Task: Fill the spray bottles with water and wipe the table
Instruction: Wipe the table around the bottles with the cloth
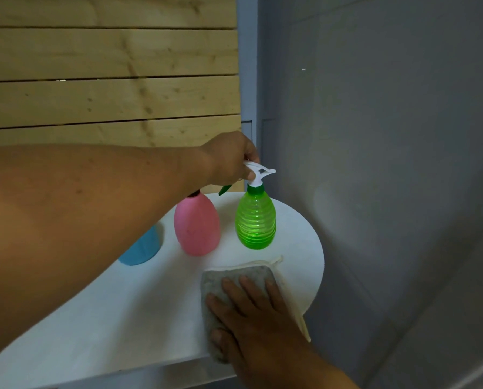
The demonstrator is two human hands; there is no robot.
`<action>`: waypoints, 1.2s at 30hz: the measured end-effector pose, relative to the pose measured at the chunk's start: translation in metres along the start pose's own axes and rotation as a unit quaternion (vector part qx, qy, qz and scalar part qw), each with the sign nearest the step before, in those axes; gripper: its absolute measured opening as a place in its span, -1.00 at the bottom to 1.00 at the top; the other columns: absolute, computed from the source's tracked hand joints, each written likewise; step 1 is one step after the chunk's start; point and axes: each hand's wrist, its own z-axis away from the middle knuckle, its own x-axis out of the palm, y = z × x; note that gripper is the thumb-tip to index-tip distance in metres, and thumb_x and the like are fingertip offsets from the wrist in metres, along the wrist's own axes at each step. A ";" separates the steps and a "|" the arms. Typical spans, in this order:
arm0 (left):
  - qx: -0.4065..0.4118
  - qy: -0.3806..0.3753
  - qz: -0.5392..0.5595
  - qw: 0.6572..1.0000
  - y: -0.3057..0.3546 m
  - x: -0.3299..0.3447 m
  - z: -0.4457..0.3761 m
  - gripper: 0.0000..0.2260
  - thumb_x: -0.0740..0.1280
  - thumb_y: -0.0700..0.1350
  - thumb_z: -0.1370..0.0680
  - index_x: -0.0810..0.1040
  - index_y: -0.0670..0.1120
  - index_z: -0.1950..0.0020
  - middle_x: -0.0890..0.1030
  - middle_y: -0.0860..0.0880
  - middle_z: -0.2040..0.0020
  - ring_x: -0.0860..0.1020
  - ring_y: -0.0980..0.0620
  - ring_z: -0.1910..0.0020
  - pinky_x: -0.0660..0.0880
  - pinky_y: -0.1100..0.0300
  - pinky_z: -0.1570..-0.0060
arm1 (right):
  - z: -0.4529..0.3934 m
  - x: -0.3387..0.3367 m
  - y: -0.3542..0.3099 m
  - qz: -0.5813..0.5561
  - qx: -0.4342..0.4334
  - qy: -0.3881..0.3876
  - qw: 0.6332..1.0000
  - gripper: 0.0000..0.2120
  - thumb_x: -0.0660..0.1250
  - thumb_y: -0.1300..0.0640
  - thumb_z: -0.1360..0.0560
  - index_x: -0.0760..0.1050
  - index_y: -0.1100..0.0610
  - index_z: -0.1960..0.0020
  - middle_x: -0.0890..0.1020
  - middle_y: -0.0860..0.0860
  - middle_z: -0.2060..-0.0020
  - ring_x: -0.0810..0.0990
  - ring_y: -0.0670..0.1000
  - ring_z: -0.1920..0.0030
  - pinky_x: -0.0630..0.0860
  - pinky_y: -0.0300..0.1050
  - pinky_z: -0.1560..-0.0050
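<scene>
Wiping step, I'd say: right hand flat on grey cloth at counter near-right edge. Left hand grip curled round green bottle spray head, far right. Next prob: lift bottle, wipe under w/ cloth

left hand gripping, right hand flat

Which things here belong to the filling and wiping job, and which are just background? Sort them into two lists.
Job:
green spray bottle, held at its head by the left hand
pink bottle
blue bottle
grey cloth, under the right hand
white table

Background:
wooden slats
grey wall
</scene>
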 end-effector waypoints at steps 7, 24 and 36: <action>-0.031 -0.059 -0.019 0.998 -0.023 -0.043 0.009 -0.12 0.62 0.09 -0.38 0.29 0.00 -0.61 0.45 -0.01 -0.50 0.44 -0.03 -0.43 0.30 0.27 -0.21 | -0.008 0.014 0.005 0.003 -0.031 0.083 0.996 -0.52 0.12 -0.25 -0.39 0.68 -0.23 -0.15 0.68 -0.14 -0.18 0.69 -0.01 -0.16 0.36 0.07 -0.19; -0.024 -0.050 -0.131 0.990 -0.065 -0.097 0.027 -0.82 0.50 -0.10 -0.55 0.71 -0.07 -0.14 0.62 0.13 0.20 0.54 0.17 0.20 0.40 0.32 0.24 | -0.084 0.029 -0.031 -0.019 -0.038 0.070 0.997 -0.48 0.12 -0.09 -0.48 0.56 0.00 -0.36 0.57 0.00 -0.34 0.56 0.06 -0.33 0.46 0.13 -0.33; -0.020 -0.008 -0.134 0.991 -0.070 -0.108 0.026 -0.80 0.49 -0.10 -0.55 0.70 -0.07 -0.17 0.63 0.10 0.14 0.55 0.13 0.16 0.44 0.24 0.20 | -0.182 0.024 -0.026 0.001 -0.109 -0.017 0.994 -0.53 0.06 0.02 -0.69 0.24 0.07 -0.58 0.09 0.06 -0.61 -0.05 0.15 -0.53 -0.13 0.33 -0.42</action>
